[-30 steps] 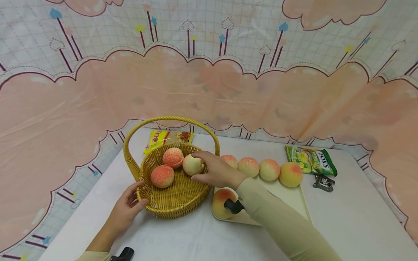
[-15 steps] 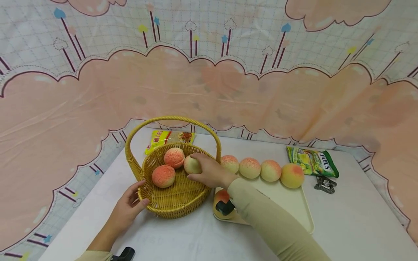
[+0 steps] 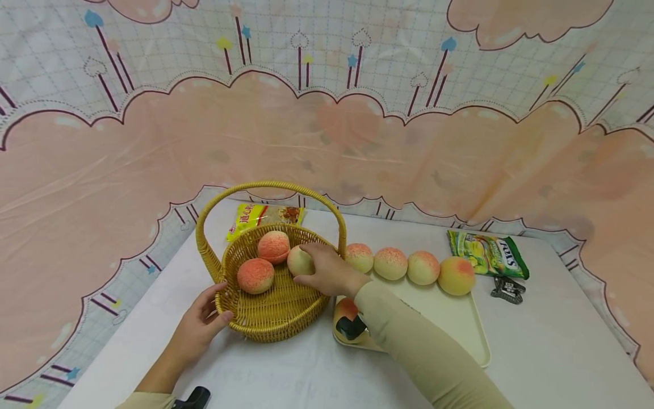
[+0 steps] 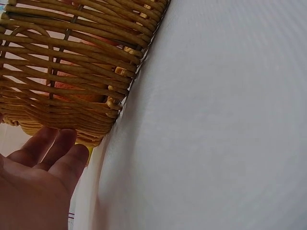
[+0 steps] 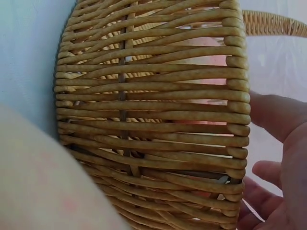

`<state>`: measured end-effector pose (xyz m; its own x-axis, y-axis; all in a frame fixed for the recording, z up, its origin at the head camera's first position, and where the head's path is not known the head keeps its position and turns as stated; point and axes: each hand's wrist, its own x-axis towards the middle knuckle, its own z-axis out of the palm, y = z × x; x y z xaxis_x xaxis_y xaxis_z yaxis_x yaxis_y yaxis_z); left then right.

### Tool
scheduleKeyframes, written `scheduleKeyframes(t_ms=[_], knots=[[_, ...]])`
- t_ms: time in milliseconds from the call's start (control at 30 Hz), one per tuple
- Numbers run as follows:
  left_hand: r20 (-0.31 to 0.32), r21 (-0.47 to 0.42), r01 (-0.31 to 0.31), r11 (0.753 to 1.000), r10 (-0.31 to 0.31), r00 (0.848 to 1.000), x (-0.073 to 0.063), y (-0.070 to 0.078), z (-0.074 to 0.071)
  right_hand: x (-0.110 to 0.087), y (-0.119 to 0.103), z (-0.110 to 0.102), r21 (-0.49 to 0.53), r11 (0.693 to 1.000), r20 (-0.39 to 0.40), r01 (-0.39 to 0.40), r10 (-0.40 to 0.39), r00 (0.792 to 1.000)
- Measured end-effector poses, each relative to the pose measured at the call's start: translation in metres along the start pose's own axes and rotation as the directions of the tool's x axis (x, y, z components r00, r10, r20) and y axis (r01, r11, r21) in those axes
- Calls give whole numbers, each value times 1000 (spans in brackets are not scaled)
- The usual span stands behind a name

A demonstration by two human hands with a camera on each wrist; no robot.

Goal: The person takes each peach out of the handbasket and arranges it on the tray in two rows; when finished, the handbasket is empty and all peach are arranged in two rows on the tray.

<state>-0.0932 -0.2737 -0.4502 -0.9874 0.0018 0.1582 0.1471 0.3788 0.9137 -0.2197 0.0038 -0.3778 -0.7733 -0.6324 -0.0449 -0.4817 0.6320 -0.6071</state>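
Observation:
A yellow wicker basket (image 3: 286, 326) with a tall arched handle stands on the table, two pink-flecked peaches (image 3: 255, 276) inside. My left hand (image 3: 196, 324) holds its left side, thumb near the front rim; in the left wrist view the fingers (image 4: 72, 165) touch the woven wall. Over the right rim reaches my right hand (image 3: 332, 267), its thumb and fingers around a pale peach (image 3: 299, 261) next to the other two. In the right wrist view the basket wall (image 5: 153, 100) hides that peach from sight, and part of the right hand (image 5: 292, 158) shows beyond the rim.
A cream tray (image 3: 449, 318) lies to the right, with one peach (image 3: 344, 309) at its near left corner, partly behind a black wrist strap. Several peaches (image 3: 390, 263) line its far edge. Behind are a yellow packet (image 3: 265, 217), a green packet (image 3: 490, 253) and a small black packet (image 3: 508, 289).
My right hand has shifted slightly left and down with the pale peach, relative to the basket, and now barely moves. The left hand keeps its place on the basket.

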Motion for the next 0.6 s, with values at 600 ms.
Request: scheduleKeyframes(t_ms=[600], knots=[[-10, -12, -36, 999, 36, 999, -1, -1, 0, -4, 1, 4, -49, 999, -27, -8, 6, 1000]])
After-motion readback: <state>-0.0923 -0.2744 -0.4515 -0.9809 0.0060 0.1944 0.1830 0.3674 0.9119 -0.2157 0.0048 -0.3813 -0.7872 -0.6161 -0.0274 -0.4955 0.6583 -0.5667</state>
